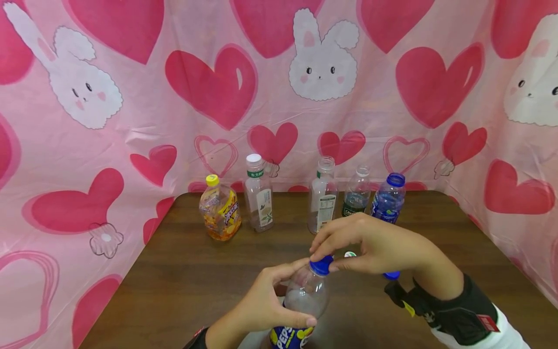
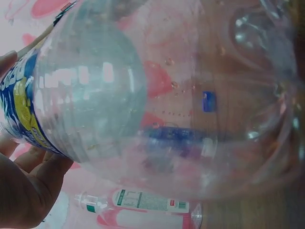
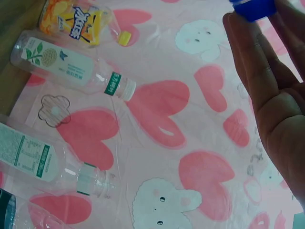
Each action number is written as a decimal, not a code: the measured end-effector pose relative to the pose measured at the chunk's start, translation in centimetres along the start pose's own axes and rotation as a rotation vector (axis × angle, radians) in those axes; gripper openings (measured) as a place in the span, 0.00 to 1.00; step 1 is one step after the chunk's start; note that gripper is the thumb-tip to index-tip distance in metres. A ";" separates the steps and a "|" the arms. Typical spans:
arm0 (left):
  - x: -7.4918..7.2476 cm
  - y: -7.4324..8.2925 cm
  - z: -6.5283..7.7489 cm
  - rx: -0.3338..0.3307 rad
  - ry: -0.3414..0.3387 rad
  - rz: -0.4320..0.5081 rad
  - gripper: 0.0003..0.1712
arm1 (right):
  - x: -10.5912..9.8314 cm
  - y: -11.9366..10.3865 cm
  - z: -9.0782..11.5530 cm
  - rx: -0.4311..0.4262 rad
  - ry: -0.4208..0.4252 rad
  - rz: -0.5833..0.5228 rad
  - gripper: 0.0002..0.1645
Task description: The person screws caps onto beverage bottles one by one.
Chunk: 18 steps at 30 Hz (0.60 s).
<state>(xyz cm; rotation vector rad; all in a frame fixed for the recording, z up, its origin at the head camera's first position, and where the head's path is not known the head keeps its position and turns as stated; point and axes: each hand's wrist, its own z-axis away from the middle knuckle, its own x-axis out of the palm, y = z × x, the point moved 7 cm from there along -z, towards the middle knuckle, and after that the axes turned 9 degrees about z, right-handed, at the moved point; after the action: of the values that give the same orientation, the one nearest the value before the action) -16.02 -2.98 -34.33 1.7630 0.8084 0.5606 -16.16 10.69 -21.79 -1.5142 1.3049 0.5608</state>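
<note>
A clear plastic Pepsi bottle [image 1: 307, 295] with a blue and yellow label stands upright close to the person. My left hand [image 1: 261, 303] grips its side, thumb across the front and fingers reaching up behind the shoulder. On the bottle's neck sits a blue cap [image 1: 321, 266], which my right hand [image 1: 377, 242] pinches from above between thumb and fingertips. The left wrist view looks along the bottle's see-through body [image 2: 105, 105], with the left hand [image 2: 33, 186] by the label. In the right wrist view the blue cap [image 3: 257, 8] is between the right hand's fingers at the top edge.
Across the back of the brown table [image 1: 187, 286] stand a yellow-capped bottle [image 1: 220, 213], a white-capped clear bottle [image 1: 259, 201], two uncapped clear bottles [image 1: 323, 198] and a blue-tinted bottle [image 1: 389, 198]. A white-green cap [image 1: 350, 254] and a blue cap [image 1: 392, 275] lie near the right hand.
</note>
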 end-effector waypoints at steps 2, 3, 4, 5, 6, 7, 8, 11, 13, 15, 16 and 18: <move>-0.1 0.0 0.0 0.011 0.016 -0.017 0.44 | 0.2 0.0 -0.1 -0.015 -0.002 0.031 0.17; -0.2 0.0 0.0 0.018 0.032 -0.037 0.43 | 0.2 0.0 -0.1 -0.016 0.002 0.048 0.17; -0.3 0.0 0.0 0.027 0.058 -0.070 0.43 | 0.3 0.0 -0.1 -0.015 0.006 0.070 0.16; -0.5 0.1 0.0 0.040 0.086 -0.106 0.43 | 0.3 0.1 -0.2 -0.009 0.011 0.085 0.16; -0.6 0.1 0.0 0.051 0.117 -0.146 0.43 | 0.4 0.2 -0.2 -0.001 0.016 0.106 0.15; -0.8 0.1 0.0 0.064 0.150 -0.189 0.43 | 0.5 0.3 -0.3 0.007 0.021 0.128 0.15; -0.9 0.2 -0.1 0.080 0.185 -0.239 0.43 | 0.5 0.5 -0.3 0.016 0.026 0.156 0.14; -1.4 0.5 -0.2 0.126 0.294 -0.386 0.44 | 0.7 1.2 -0.6 0.063 0.047 0.247 0.13; -1.6 0.8 -0.4 0.165 0.369 -0.510 0.46 | 0.9 1.7 -0.8 0.099 0.067 0.305 0.12; -1.8 1.0 -0.5 0.195 0.446 -0.650 0.48 | 1.0 2.2 -1.0 0.149 0.085 0.341 0.12; -1.8 1.1 -0.5 0.209 0.478 -0.706 0.48 | 1.1 2.5 -1.1 0.172 0.093 0.352 0.12; -1.8 1.1 -0.5 0.225 0.520 -0.792 0.49 | 1.2 2.8 -1.1 0.219 0.097 0.368 0.12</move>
<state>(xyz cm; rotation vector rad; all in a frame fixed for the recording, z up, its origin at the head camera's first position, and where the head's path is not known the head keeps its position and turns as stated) -17.29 -4.26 -33.05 1.3262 1.8744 0.3890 -18.62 9.44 -23.47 -1.1400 1.6786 0.5598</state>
